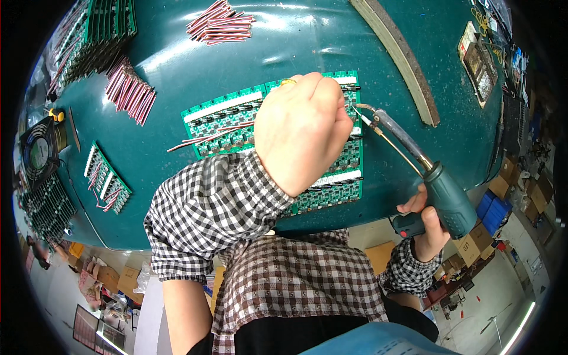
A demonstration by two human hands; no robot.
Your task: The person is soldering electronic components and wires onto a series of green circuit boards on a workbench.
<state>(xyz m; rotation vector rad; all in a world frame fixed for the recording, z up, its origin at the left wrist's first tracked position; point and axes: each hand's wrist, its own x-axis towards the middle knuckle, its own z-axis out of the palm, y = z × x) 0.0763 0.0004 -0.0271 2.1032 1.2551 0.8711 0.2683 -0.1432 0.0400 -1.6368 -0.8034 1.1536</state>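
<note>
A large green circuit board panel (pixel 190 119) with rows of small parts and white strips lies on the table in front of me. My left hand (pixel 305 127), wearing a ring, is curled closed over its middle, covering much of it. Thin red, black and white wires (pixel 198 141) run out from under this hand to the left; its fingertips are hidden. In my right hand (pixel 431 228) is a green soldering gun (pixel 448 198) with a thin solder-feed tube alongside its barrel. Its bent tip (pixel 362 107) is at the panel's right side, close to my left fingers.
Bundles of cut wires (pixel 222 23) and another wire pile (pixel 130 92) lie farther back. Stacked boards (pixel 100 35) stand far left, above a small wired board (pixel 106 177) and a fan (pixel 38 148). A curved wooden strip (pixel 402 56) and a soldering tray (pixel 478 68) are at right.
</note>
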